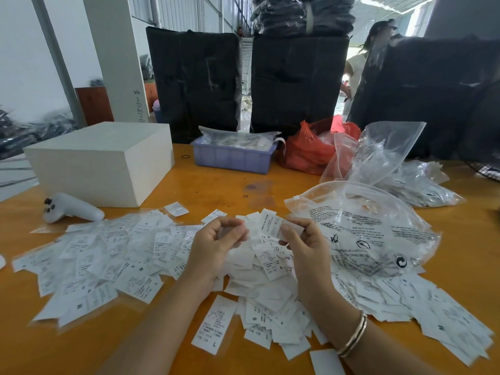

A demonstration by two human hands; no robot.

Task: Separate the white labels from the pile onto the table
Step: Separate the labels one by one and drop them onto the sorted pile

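Orange table (221,182), wide, carrying most of the scene. White box (102,161) at far left, lilac tray (232,158) and red bag (305,150) at the back edge, a clear printed bag (378,234) lying over the right side of the heap. Pile of white labels (259,277) sprawls across the near table from left to right, thickest in the middle under the person's hands; a looser spread reaches left. White controller (70,208) sits just beside the box. Left hand (216,239) raised over the pile, fingers curled in, apparently pinching a thin pale label, though blur makes that uncertain. Right hand (300,239), bracelet at the wrist, pinches a folded label (273,226) printed with small text. Judgement: step in hand is peeling single labels off a picked-up clump. Doing it well likely means sliding the thumb to fan the edges, taking one at a time, and laying each flat on bare table clear of the heap.
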